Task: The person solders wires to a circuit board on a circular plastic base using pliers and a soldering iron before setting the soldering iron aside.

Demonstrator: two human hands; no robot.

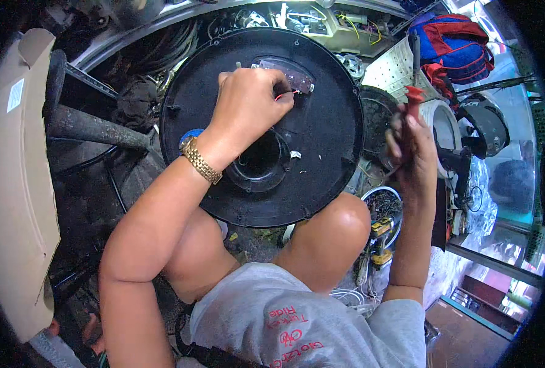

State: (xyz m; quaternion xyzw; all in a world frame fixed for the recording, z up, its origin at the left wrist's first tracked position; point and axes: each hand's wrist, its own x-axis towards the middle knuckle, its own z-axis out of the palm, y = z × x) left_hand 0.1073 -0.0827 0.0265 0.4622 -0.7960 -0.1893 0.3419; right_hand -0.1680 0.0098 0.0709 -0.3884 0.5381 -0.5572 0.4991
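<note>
Noting first, left of the left hand: a metal pole (98, 127) ending close to the rim of a round black housing (331, 162). The housing appears to lie against the knees, presumably for a steady surface within reach of both hands. Blue roll (191, 133) just beside the left wrist, partly hidden by it. Left hand (251, 101) over the housing; fingertips appear pinched on a thin red wire (278, 97), likely to steady it next to the dark circuit board (300, 80) just beyond them. Right hand (415, 144) wrapped round a red-collared tool (414, 95), shaft upward, well clear of the housing, perhaps to keep the tip off the work. Tool type: uncertain.
</note>
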